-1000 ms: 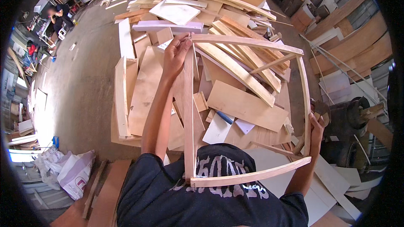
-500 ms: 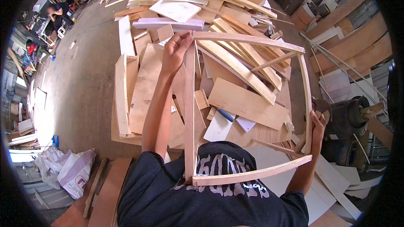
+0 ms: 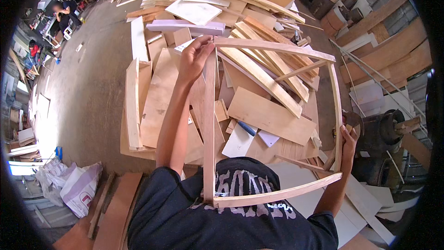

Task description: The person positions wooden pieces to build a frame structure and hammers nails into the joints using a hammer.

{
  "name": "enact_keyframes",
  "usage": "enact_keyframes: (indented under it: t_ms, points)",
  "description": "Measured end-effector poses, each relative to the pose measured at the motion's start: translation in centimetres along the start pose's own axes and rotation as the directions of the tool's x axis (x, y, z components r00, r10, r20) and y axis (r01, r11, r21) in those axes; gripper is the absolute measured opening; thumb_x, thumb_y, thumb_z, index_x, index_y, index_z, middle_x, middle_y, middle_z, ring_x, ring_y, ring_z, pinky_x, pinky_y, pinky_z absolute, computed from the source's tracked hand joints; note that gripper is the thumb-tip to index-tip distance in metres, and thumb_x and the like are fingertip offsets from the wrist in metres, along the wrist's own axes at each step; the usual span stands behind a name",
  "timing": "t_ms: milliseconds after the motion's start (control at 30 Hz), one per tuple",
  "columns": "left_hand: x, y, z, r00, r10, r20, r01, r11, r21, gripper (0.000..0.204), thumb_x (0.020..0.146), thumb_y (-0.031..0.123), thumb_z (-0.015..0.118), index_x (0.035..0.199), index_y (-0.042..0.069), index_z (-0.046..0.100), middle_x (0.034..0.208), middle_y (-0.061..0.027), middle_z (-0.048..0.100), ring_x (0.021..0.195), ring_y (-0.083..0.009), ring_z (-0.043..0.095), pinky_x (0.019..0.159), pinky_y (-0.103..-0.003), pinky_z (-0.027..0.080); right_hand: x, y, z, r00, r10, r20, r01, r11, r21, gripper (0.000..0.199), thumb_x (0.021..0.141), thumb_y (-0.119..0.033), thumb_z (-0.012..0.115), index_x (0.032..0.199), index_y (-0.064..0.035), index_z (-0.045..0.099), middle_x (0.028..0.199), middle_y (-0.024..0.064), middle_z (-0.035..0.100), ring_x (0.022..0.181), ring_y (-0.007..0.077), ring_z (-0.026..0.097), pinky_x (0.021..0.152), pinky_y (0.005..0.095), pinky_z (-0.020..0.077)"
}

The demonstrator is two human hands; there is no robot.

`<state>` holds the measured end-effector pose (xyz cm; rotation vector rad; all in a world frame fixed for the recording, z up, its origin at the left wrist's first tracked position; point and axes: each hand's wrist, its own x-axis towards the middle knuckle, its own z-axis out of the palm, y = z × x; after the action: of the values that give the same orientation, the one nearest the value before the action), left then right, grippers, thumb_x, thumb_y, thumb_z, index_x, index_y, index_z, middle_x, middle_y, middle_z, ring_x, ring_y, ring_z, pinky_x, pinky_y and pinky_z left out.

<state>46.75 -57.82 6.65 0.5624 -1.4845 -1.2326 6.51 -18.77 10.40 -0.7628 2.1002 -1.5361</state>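
An open rectangular frame of pale wooden strips [image 3: 209, 125] is held up in front of my chest. My left hand [image 3: 195, 59] pinches its far left corner, fingers and thumb closed on the wood. On the other side, my right hand [image 3: 349, 140] grips the right strip [image 3: 337, 111], its fingers partly hidden behind the wood. A short brace [image 3: 303, 68] runs inward near the far right corner. The near strip [image 3: 277, 193] crosses in front of my dark printed shirt. Below the frame lies a plywood board [image 3: 273, 113] among loose offcuts.
A heap of wooden strips [image 3: 263, 69] and boards spreads ahead. A blue-handled tool [image 3: 247, 128] rests on a white piece. White plastic bags [image 3: 81, 190] lie at the lower left, a black drum [image 3: 386, 127] stands at the right, and a person [image 3: 67, 18] is at the far left.
The frame's far left corner has moved slightly nearer and to the right, along with my left hand. Both hands keep their hold on it.
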Motion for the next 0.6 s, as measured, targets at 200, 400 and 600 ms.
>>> enact_keyframes:
  t_ms: [200,400,600]
  points:
    - [-0.4,0.4,0.3,0.999,-0.003,-0.046,0.008,0.994,0.113,0.029,0.096,0.011,0.061,0.122,-0.002,0.059,0.112,-0.0091,0.067,0.103,-0.0124,0.062,0.090,-0.025,0.048,0.0,-0.5,0.2,0.999,0.019,0.033,-0.020,0.999,0.030,0.016,0.088,-0.019,0.068,0.095,-0.0066,0.061,0.078,-0.0016,0.059,0.067,0.0086,0.055,0.061,0.0246,0.0446]
    - [-0.1,0.1,0.0,0.998,0.001,-0.061,0.003,0.998,0.065,0.030,0.096,0.010,0.061,0.123,-0.004,0.058,0.112,-0.0102,0.067,0.104,-0.0137,0.062,0.093,-0.026,0.047,-0.9,-2.5,2.3,0.998,0.031,-0.046,-0.024,0.988,0.155,0.019,0.087,-0.016,0.071,0.096,-0.0057,0.058,0.085,-0.0004,0.059,0.072,0.0106,0.055,0.066,0.0279,0.0458]
    - [-0.5,-1.1,-0.7,0.998,-0.043,-0.048,0.044,0.999,0.015,0.032,0.096,0.014,0.064,0.121,-0.004,0.060,0.112,-0.0088,0.066,0.104,-0.0129,0.061,0.092,-0.026,0.047,1.2,-2.4,-0.8,0.986,-0.019,-0.164,0.020,1.000,0.000,0.024,0.094,-0.022,0.067,0.108,-0.0046,0.060,0.071,-0.0029,0.055,0.052,0.0058,0.048,0.044,0.0229,0.0363]
